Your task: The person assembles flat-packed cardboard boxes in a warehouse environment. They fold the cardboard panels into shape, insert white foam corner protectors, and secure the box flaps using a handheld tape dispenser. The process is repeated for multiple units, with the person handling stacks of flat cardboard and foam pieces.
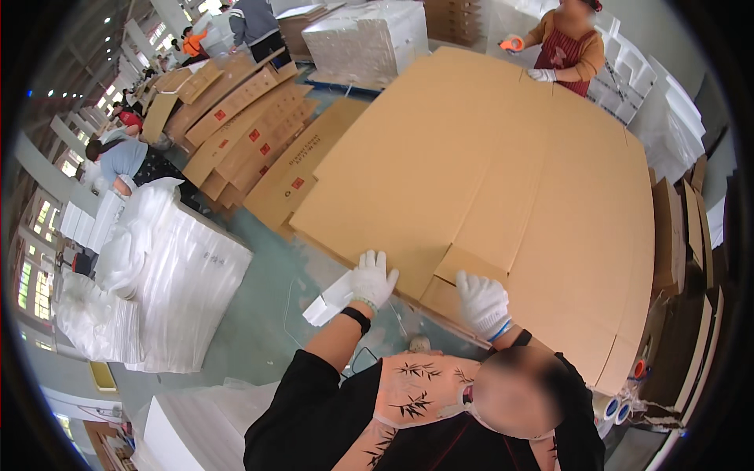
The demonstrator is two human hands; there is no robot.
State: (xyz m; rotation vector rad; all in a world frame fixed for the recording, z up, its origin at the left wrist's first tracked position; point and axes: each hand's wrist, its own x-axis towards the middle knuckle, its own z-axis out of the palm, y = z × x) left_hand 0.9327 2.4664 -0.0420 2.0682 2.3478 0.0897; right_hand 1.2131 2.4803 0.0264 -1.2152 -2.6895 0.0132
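Note:
A large flat brown cardboard box [408, 149] with fold lines and a seam spreads out in front of me. My left hand [373, 279], in a white knit glove, lies on its near left edge with the fingers stretched out and holding nothing. To the right, my right hand [482, 303], also gloved, rests on the near edge beside a small cardboard flap [471, 263]; its fingers are extended over the board. Across the box, a co-worker in a red apron holds an orange tape dispenser [512, 43] and rests a gloved hand [542, 74] on the far edge.
Stacked printed cartons [251, 149] lean at the far left. A plastic-wrapped white stack [188, 275] stands on the left, with a white foam piece [330, 298] below my left hand. Upright cardboard [667, 235] and tape rolls [613, 408] are on the right. Other people work farther back.

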